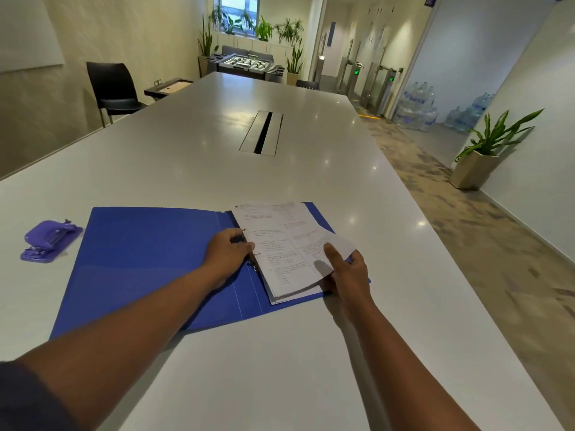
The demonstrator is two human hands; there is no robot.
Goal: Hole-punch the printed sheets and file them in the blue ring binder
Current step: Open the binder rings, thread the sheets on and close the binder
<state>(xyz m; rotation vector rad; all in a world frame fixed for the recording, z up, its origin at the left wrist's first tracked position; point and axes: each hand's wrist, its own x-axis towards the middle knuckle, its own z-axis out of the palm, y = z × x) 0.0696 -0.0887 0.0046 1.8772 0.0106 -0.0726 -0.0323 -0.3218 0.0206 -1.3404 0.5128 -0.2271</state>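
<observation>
A: Step check. You're past punching, I'd say: the purple metal hole punch (49, 241) sits well apart, off the open cover's left edge, untouched. You're filing.

B: Where's the paper?

A: The stack of white printed sheets (280, 244) lies on the right half of the open blue ring binder (149, 253), left edge at the metal rings (255, 255), on the long white table (280, 353).

B: Hands?

A: Your left hand (228, 255) rests at the rings, fingers curled toward them; can't tell if it's gripping the mechanism or just touching. Your right hand (347, 272) pinches the top sheet's lower right corner, thumb on top, corner lifted and curling.

B: Next?

A: Probably seat that sheet's holes on the prongs, lay it flat, close the rings. Whether the rings are open is too small to see. Go easy; thin paper tears at the holes.
</observation>
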